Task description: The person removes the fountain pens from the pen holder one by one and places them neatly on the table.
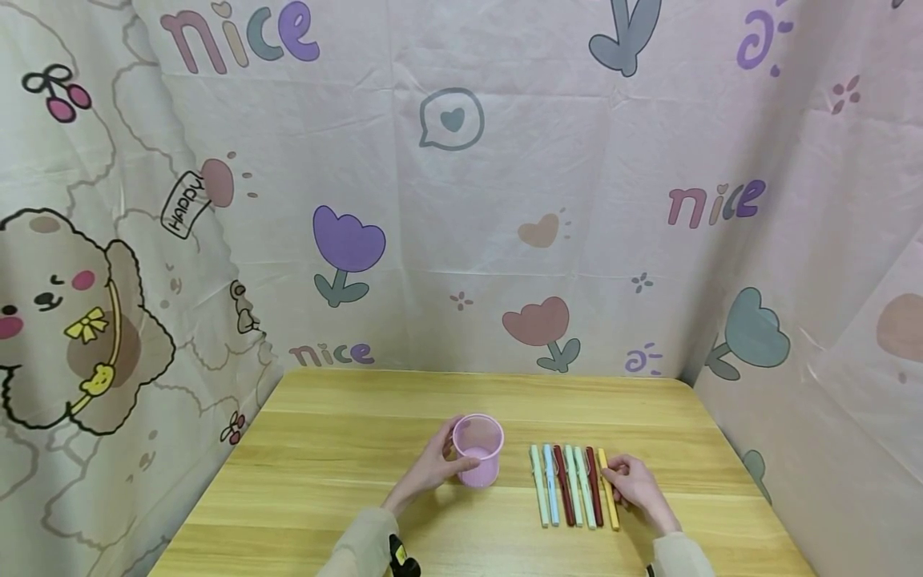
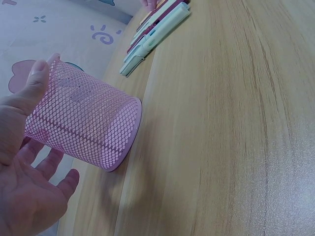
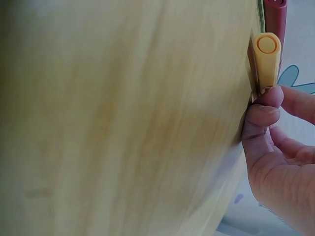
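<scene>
Left of the pens, a pink mesh pen holder (image 1: 479, 465) stands upright on the wooden table. My left hand (image 1: 437, 458) grips it near the top from the left, thumb on the near side and fingers round the far side. To its right lies a row of pens, with a yellow pen (image 1: 609, 490) at the right end. My right hand (image 1: 633, 483) pinches this yellow pen at its right side, fingertips low by the tabletop. In the right wrist view, the thumb and index finger meet at the yellow pen (image 3: 267, 61), whose round end faces the camera.
Beside the yellow pen lie dark red pens (image 1: 594, 487), light green pens (image 1: 539, 486) and a blue pen (image 1: 551, 486), side by side. A printed cloth (image 1: 461, 200) hangs behind and at both sides of the wooden table (image 1: 346, 433).
</scene>
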### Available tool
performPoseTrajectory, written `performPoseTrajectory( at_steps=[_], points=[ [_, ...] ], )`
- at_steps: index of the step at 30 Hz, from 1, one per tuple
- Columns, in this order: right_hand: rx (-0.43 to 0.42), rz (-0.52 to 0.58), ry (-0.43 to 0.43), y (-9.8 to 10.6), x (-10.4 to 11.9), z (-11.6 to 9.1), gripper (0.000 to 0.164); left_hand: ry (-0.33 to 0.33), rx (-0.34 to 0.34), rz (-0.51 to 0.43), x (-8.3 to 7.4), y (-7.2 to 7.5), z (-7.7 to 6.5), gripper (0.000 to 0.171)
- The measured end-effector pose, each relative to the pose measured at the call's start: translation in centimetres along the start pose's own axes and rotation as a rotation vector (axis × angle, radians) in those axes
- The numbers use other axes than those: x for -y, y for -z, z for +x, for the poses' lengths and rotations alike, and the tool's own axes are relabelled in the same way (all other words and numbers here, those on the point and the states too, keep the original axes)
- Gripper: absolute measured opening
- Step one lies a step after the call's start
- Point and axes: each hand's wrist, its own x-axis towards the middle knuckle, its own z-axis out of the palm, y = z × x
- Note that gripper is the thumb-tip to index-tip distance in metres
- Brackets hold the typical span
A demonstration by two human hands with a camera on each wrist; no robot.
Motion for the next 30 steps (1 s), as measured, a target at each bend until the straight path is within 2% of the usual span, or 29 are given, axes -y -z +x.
performPoseTrajectory(
  at_steps=[4, 9, 18, 30],
  points=[
    [0.003, 0.000, 0.005, -0.1, 0.0, 0.1, 0.022, -0.012, -0.002, 0.018, -0.1, 0.1, -0.1, 0.080],
    [0.005, 0.001, 0.006, -0.1, 0.0, 0.1, 0.021, 0.011, 0.003, -0.024, 0.0, 0.2, 0.0, 0.079],
    [0.002, -0.012, 0.011, -0.3, 0.1, 0.1, 0.021, 0.011, -0.021, -0.006, 2.8, 0.3, 0.7, 0.083],
    [-0.005, -0.034, 0.019, -0.2, 0.2, 0.1, 0.022, 0.010, -0.016, 0.009, 3.2, 0.2, 0.7, 0.084]
  ],
)
